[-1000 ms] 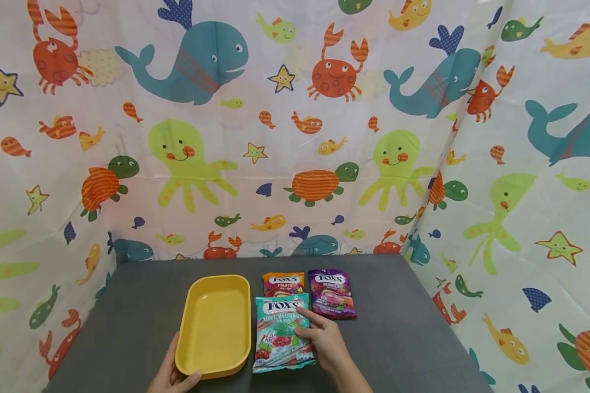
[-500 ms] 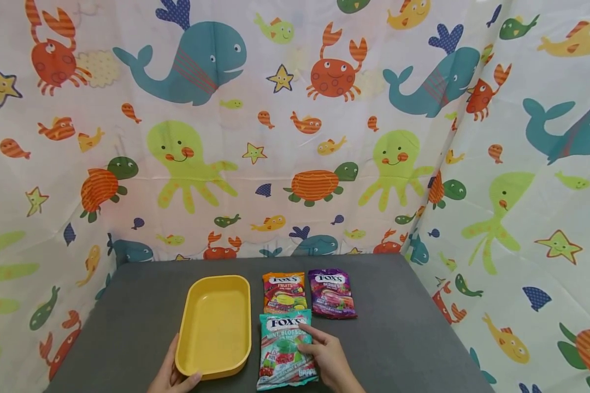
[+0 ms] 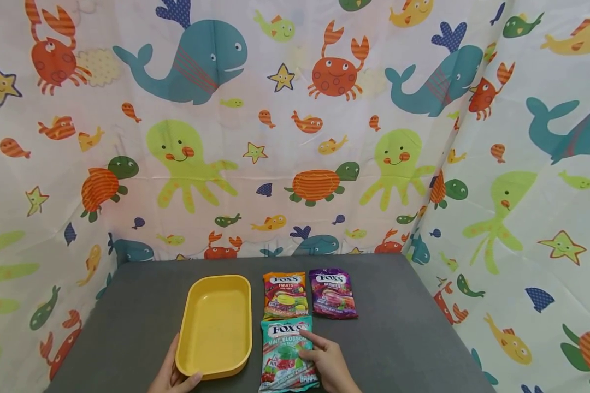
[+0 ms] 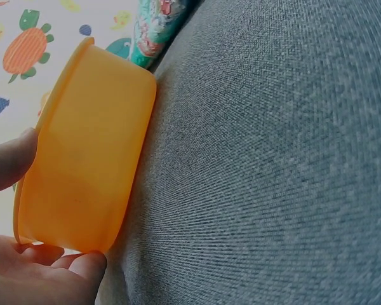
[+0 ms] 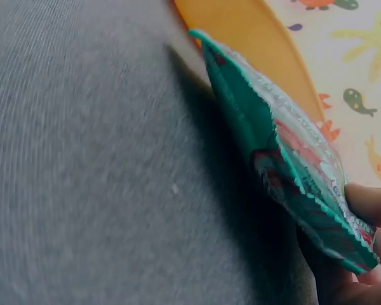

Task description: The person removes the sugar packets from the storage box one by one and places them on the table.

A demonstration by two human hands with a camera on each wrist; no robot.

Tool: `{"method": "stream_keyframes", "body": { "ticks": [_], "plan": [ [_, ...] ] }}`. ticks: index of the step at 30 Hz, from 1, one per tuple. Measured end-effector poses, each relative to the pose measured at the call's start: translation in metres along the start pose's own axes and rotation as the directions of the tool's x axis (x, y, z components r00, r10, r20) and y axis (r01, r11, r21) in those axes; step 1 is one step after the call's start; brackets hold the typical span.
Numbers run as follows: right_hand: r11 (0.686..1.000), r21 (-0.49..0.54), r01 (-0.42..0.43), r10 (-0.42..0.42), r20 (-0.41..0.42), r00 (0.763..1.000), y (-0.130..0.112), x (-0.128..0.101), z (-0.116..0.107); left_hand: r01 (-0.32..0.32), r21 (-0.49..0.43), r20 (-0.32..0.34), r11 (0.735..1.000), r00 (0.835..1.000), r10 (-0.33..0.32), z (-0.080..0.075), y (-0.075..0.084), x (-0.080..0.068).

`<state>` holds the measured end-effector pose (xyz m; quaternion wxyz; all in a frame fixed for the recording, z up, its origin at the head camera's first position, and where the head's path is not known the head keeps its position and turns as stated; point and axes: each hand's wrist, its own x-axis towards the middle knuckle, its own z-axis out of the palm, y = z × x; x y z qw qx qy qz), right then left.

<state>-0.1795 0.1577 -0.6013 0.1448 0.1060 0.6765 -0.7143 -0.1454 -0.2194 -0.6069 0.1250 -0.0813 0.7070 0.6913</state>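
Note:
A yellow tray [image 3: 219, 278] sits on the grey table [image 3: 398, 338]. My left hand [image 3: 169, 376] grips its near left corner, thumb on the rim and fingers [image 4: 82, 264] under the wall of the tray [image 4: 89, 159]. To its right lies a green Fox's mint candy bag [image 3: 285, 355]. My right hand [image 3: 324, 360] pinches the bag's right edge. In the right wrist view the mint bag [image 5: 286, 159] is lifted slightly off the cloth, with my fingers [image 5: 368, 203] on either side of it.
An orange Fox's fruits bag [image 3: 284, 295] and a purple berries bag [image 3: 332, 292] lie side by side just beyond the mint bag. Sea-animal curtains close the table in at the back and both sides. Bare grey surface stretches to the right.
My right hand has pulled the mint bag toward the near edge, uncovering the fruits bag it overlapped. The left hand and the tray have stayed put.

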Motion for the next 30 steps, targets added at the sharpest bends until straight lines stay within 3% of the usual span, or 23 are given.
{"method": "stream_keyframes", "body": {
  "ticks": [3,6,8,10,13,18,26,30],
  "plan": [
    [0.999,-0.045,0.024,-0.024,0.004,1.0,0.001,-0.001,-0.001,0.0,-0.003,0.003,1.0,1.0,0.0,0.0,-0.001,0.0],
    [0.974,-0.209,0.083,-0.08,0.022,0.997,0.0,-0.003,-0.003,0.002,-0.006,0.006,1.0,1.0,-0.002,0.0,0.0,0.001],
    [0.917,-0.37,0.146,-0.135,0.056,0.989,-0.002,-0.004,-0.004,0.006,-0.004,0.006,1.0,1.0,-0.006,0.0,0.0,0.002],
    [0.824,-0.527,0.209,-0.188,0.093,0.978,-0.004,-0.004,-0.004,0.008,-0.007,0.005,1.0,1.0,-0.008,0.0,0.0,0.002],
    [0.707,-0.651,0.275,-0.234,0.151,0.96,-0.006,-0.004,-0.007,0.007,-0.021,0.008,1.0,1.0,-0.007,0.002,-0.001,0.002],
    [0.632,-0.723,0.277,-0.239,0.159,0.958,-0.005,-0.006,-0.009,0.002,-0.04,0.017,0.999,1.0,-0.001,0.002,-0.001,0.003],
    [0.574,-0.779,0.252,-0.247,0.129,0.96,-0.006,-0.006,-0.008,-0.001,-0.044,0.005,0.999,1.0,0.001,0.0,-0.005,0.005],
    [0.53,-0.785,0.322,-0.297,0.184,0.937,-0.023,-0.011,-0.018,0.001,0.0,0.018,1.0,1.0,-0.001,-0.002,-0.002,0.007]
  ]
}}
